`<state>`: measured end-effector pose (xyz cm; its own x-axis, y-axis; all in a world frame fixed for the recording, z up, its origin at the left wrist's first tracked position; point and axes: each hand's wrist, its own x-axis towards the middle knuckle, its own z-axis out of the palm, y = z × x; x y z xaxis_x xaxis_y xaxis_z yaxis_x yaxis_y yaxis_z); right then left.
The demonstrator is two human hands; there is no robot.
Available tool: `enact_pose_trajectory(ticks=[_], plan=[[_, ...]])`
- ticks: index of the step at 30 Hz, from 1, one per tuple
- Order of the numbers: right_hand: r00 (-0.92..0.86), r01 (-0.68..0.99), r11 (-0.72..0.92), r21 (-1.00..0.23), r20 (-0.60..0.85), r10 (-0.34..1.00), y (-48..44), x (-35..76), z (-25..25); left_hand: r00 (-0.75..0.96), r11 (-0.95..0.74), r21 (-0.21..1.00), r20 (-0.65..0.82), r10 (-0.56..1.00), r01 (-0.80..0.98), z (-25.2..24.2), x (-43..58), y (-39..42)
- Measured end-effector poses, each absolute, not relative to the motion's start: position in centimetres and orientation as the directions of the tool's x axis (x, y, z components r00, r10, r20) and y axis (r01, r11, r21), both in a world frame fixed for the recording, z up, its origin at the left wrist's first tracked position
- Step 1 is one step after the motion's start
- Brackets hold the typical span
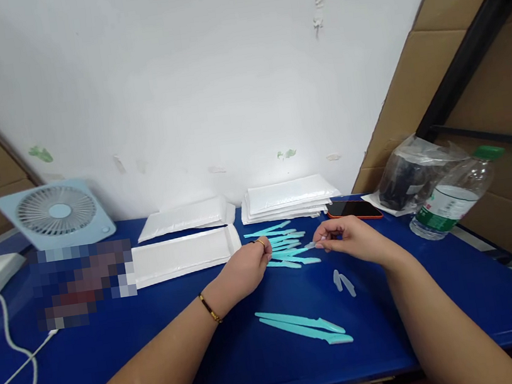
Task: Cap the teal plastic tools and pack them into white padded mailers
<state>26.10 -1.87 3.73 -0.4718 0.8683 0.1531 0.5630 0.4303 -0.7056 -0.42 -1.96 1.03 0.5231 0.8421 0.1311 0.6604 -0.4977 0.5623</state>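
My left hand (247, 267) is closed in a pinch on the handle end of a teal eyebrow razor (293, 252), just over a loose pile of similar teal razors (284, 237). At the blade end, my right hand (352, 239) pinches a translucent blade cap (310, 245); whether the cap is still on the blade I cannot tell. Two loose translucent caps (346, 285) lie on the blue table below my right hand. Nearer to me, two razors (303, 326) rest side by side, blade ends to the right.
White padded mailers (186, 256) lie left of the pile, and a stack of them (288, 197) sits by the wall. A phone (354, 209), a wrapped dark item (400, 184) and a water bottle (450, 203) are at right. A fan (59, 210) and white cable (12, 340) are left.
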Motion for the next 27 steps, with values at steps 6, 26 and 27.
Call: enact_pose_trajectory(ticks=[6,26,27], plan=[[-0.467,0.588,0.437,-0.681,0.156,0.870,-1.8,26.3,3.6,0.521,-0.519,0.531,0.162,0.838,0.670,0.5,-0.6,-1.6],[-0.400,0.623,0.408,-0.667,0.177,0.899,-2.1,25.7,3.7,0.510,-0.543,0.517,0.220,0.831,0.662,1.4,-0.9,-1.7],[-0.399,0.612,0.408,-0.677,0.181,0.899,-2.1,25.5,3.6,0.515,-0.546,0.523,0.221,0.828,0.654,1.4,-0.8,-1.8]])
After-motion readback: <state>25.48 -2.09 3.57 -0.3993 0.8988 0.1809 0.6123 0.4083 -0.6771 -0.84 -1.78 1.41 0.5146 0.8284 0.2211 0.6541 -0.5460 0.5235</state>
